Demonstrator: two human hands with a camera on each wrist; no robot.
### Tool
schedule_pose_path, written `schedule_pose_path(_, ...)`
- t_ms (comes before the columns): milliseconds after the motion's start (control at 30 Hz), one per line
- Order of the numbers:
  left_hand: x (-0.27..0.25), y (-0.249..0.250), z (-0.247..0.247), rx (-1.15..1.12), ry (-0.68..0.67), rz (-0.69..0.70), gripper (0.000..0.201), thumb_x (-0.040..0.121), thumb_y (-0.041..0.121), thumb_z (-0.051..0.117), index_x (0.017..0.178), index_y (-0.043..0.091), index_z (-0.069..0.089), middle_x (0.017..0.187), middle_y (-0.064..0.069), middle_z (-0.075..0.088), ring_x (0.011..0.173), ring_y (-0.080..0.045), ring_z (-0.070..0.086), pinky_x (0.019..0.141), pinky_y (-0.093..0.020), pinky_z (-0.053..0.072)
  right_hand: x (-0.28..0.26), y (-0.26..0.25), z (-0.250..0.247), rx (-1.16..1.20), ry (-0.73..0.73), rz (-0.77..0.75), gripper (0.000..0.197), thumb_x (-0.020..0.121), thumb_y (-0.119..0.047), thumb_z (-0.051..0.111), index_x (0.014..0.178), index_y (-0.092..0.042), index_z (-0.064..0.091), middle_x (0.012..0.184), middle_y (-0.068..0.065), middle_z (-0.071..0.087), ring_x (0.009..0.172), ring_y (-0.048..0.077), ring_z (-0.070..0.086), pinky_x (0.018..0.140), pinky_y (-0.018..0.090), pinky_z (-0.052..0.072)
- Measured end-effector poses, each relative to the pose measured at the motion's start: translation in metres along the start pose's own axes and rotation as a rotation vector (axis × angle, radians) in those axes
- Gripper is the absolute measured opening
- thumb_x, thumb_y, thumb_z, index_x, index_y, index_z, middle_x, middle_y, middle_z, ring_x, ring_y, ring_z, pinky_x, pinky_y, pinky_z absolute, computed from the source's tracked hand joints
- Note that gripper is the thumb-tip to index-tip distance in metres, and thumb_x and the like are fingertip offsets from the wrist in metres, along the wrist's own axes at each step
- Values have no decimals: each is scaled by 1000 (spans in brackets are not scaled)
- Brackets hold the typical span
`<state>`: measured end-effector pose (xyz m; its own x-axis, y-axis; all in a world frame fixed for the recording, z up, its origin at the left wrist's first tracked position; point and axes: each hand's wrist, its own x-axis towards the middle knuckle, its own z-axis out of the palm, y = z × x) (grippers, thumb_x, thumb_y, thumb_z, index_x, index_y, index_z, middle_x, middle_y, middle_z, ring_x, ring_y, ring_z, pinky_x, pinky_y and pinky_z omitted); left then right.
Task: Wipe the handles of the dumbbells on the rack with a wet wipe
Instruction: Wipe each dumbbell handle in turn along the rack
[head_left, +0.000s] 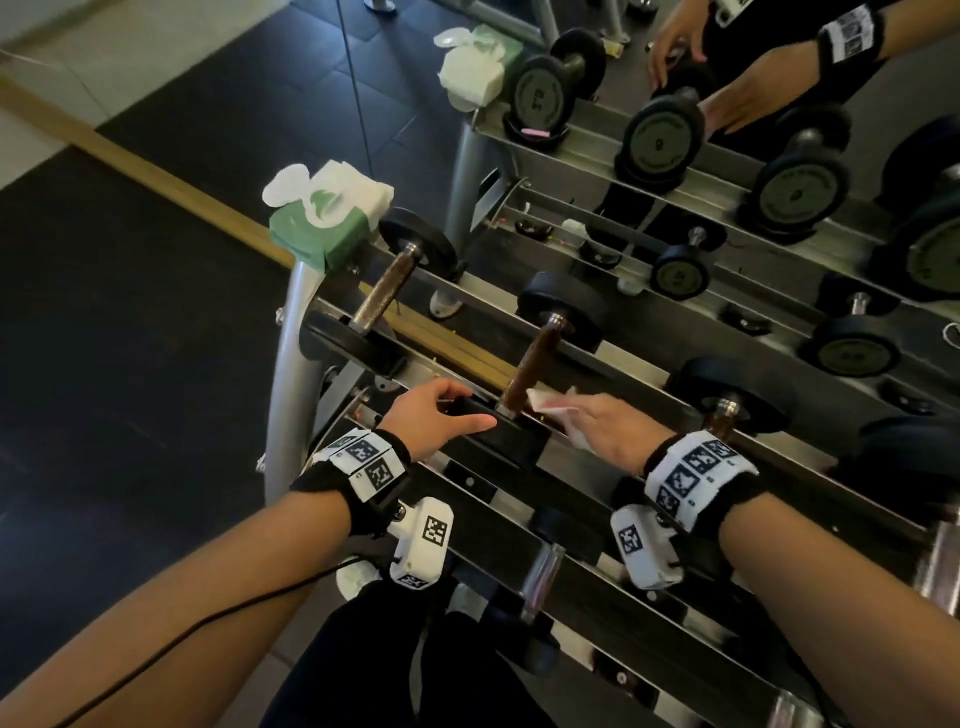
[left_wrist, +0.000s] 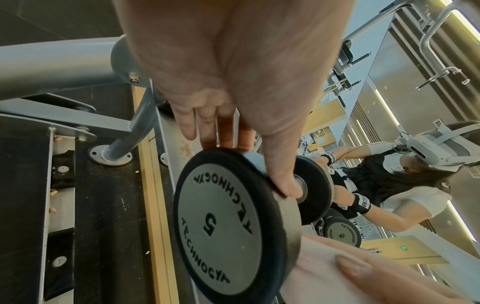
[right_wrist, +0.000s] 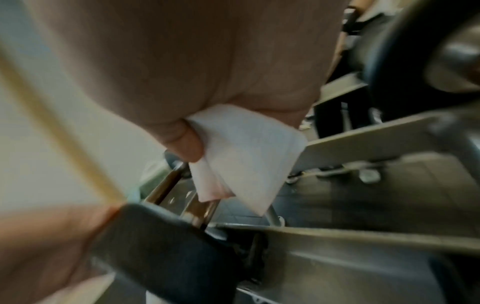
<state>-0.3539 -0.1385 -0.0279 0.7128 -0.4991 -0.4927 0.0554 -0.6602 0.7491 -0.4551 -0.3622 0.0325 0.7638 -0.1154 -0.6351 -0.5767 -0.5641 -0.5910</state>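
On the rack's (head_left: 631, 368) top tier lies the middle dumbbell with a brown, rusty handle (head_left: 535, 358). My left hand (head_left: 441, 410) grips its near black head, marked 5 (left_wrist: 221, 222), with fingers over the rim and the thumb on the inner side. My right hand (head_left: 597, 421) pinches a folded white wet wipe (head_left: 550, 402) just right of the handle's near end. In the right wrist view the wipe (right_wrist: 246, 156) hangs from under the thumb, its lower corner over the handle (right_wrist: 200, 209). Whether it touches the handle I cannot tell.
A green pack of wet wipes (head_left: 332, 218) sits on the rack's left end. Another rusty-handled dumbbell (head_left: 387, 291) lies to the left, a third (head_left: 727, 410) to the right. A lower tier holds a chrome-handled dumbbell (head_left: 540, 577). A mirror (head_left: 675, 130) stands behind the rack.
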Motion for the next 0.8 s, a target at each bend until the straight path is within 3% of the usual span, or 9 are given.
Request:
schedule_pose_path(133, 3, -3, 0, -3, -12, -5, 58, 75, 56, 76, 126, 33, 58, 116, 10, 61, 103, -13, 61, 89, -35, 54, -3, -3, -3, 280, 226, -47, 34, 103, -9, 41, 131, -2, 58, 123, 2, 56, 122, 15, 50, 96, 19, 29)
schedule_pose_path(233, 3, -4, -1, -15, -19, 7, 59, 74, 58, 76, 126, 36, 58, 114, 12, 62, 98, -10, 61, 74, -25, 51, 5, -9, 6, 522, 336, 69, 35, 102, -12, 42, 133, -6, 57, 136, 9, 55, 125, 16, 48, 103, 25, 33)
schedule_pose_path(300, 3, -4, -1, -25, -20, 14, 59, 74, 57, 76, 126, 36, 58, 114, 13, 61, 100, -7, 61, 74, -22, 50, 11, -10, 12, 568, 408, 94, 38, 103, -13, 43, 139, -6, 51, 143, 13, 51, 133, 25, 45, 111, 31, 34)
schedule_pose_path(433, 2, -7, 0, -60, -21, 28, 60, 73, 55, 77, 127, 36, 57, 117, 11, 61, 105, -8, 61, 78, -22, 52, 10, 5, 23, 719, 597, 72, 36, 104, -13, 39, 136, -9, 53, 138, 13, 54, 126, 22, 51, 79, 4, 40)
schedule_pose_path(467, 3, -8, 0, -68, -22, 31, 60, 73, 55, 77, 127, 36, 57, 118, 11, 61, 106, -9, 61, 80, -23, 52, 9, 11, 27, 708, 651, 95, 38, 104, -19, 37, 139, -16, 52, 140, 10, 53, 129, 22, 48, 86, 8, 38)
schedule_pose_path(567, 4, -11, 0, -89, -23, 33, 60, 71, 56, 77, 125, 37, 58, 119, 10, 63, 110, -9, 60, 90, -27, 50, 9, 19, 35, 521, 747, 225, 43, 101, -33, 33, 143, -34, 45, 148, 7, 45, 143, 28, 27, 115, 41, 21)
schedule_pose_path(633, 4, -11, 0, -86, -20, 35, 63, 67, 61, 77, 123, 38, 59, 118, 12, 63, 109, -8, 60, 89, -25, 50, 15, 16, 39, 485, 740, 191, 45, 101, -34, 31, 144, -34, 43, 149, 5, 44, 146, 28, 22, 120, 52, 12)
schedule_pose_path(733, 6, -12, 1, -94, -11, 35, 65, 65, 61, 79, 123, 36, 61, 118, 11, 65, 110, -8, 61, 98, -34, 50, 34, 4, 41, 582, 712, 123, 43, 101, -29, 36, 144, -31, 43, 145, 6, 48, 133, 24, 42, 107, 36, 30)
schedule_pose_path(800, 7, -12, 1, -103, -13, 29, 61, 69, 55, 80, 122, 34, 61, 118, 10, 66, 110, -10, 62, 99, -38, 51, 47, -4, 39, 691, 665, 123, 42, 102, -25, 41, 143, -31, 44, 143, 5, 48, 128, 23, 46, 95, 31, 32)
